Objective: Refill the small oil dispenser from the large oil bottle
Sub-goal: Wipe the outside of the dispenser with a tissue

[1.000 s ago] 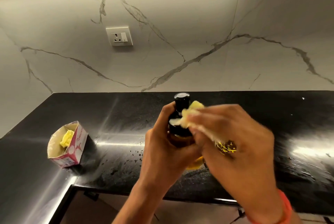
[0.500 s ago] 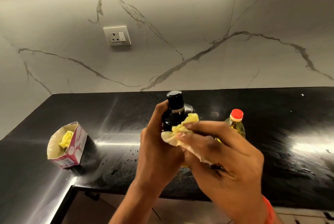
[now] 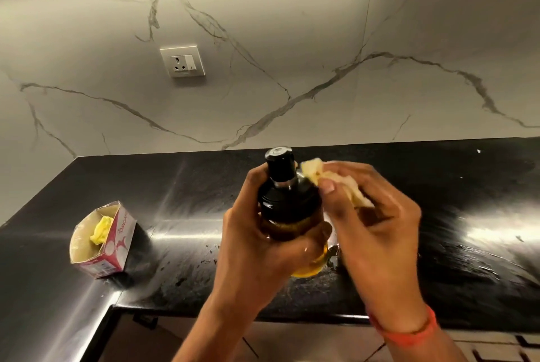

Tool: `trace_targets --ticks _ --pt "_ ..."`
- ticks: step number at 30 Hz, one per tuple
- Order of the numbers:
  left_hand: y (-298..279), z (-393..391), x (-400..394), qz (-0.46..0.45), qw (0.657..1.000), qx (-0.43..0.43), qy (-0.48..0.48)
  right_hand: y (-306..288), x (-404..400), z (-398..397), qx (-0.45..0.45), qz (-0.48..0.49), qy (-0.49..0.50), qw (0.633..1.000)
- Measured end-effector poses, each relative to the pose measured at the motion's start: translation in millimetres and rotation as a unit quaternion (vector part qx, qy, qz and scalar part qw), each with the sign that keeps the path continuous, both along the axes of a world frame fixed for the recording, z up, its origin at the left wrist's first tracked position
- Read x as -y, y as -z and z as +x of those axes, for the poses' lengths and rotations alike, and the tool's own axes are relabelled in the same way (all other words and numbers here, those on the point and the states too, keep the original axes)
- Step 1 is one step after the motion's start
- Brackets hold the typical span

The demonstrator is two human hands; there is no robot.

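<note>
Just above the glossy black stone bench (image 3: 438, 186), the left hand (image 3: 257, 247) has its grip wrapped around the small glass oil dispenser with a black pump cap (image 3: 287, 200), holding it upright with yellow oil visible at its base. The right hand (image 3: 377, 233) pinches a crumpled pale yellow tissue (image 3: 336, 183) against the dispenser's shoulder. Well to the left sits an open pink and white carton (image 3: 102, 244) containing a yellow wad. A white wall socket (image 3: 182, 61) is set in the marble backsplash.
</note>
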State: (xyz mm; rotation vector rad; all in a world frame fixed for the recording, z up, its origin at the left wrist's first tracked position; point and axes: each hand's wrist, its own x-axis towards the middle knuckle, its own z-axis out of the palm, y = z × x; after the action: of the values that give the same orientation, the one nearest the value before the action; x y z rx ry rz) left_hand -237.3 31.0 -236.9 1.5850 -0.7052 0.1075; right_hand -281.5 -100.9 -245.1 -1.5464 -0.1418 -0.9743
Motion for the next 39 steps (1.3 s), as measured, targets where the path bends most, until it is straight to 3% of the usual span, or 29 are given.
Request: trace_targets --ticks 2,8,20,23,25,28,31,33,36,39 --pt "-1 -1 -1 0.007 1.0 0.007 -0.002 1 4 6 -0.042 0.111 -0.08 0.99" --pt "-4 -4 -2 0.02 0.999 0.024 0.012 6 8 22 -0.129 0.219 -0.221 0.942" --pt "1 -5 -1 0.029 0.998 0.033 0.047 -12 21 33 -0.186 0.264 -0.449 0.833" --pt "2 -4 -2 0.026 0.998 0.034 0.043 -2 19 32 -0.169 0.318 -0.421 0.832" --pt "3 -3 -3 0.031 0.998 0.036 0.035 4 18 26 -0.157 0.328 -0.37 0.855" --pt "5 -2 -3 0.036 0.998 0.042 0.006 4 12 14 -0.148 0.233 -0.257 0.926" --pt "6 2 -3 0.038 0.998 0.04 -0.021 6 4 1 -0.119 0.19 -0.142 0.964" --pt "8 4 -4 0.036 0.998 0.033 -0.041 10 -2 -8 -0.078 0.107 -0.063 0.989" --pt "11 8 -4 0.032 0.998 0.017 -0.049 15 -7 -16 -0.028 -0.038 0.041 0.998" --pt "12 11 -4 0.058 0.993 0.067 -0.073 15 -15 -17 -0.002 -0.168 0.115 0.979"
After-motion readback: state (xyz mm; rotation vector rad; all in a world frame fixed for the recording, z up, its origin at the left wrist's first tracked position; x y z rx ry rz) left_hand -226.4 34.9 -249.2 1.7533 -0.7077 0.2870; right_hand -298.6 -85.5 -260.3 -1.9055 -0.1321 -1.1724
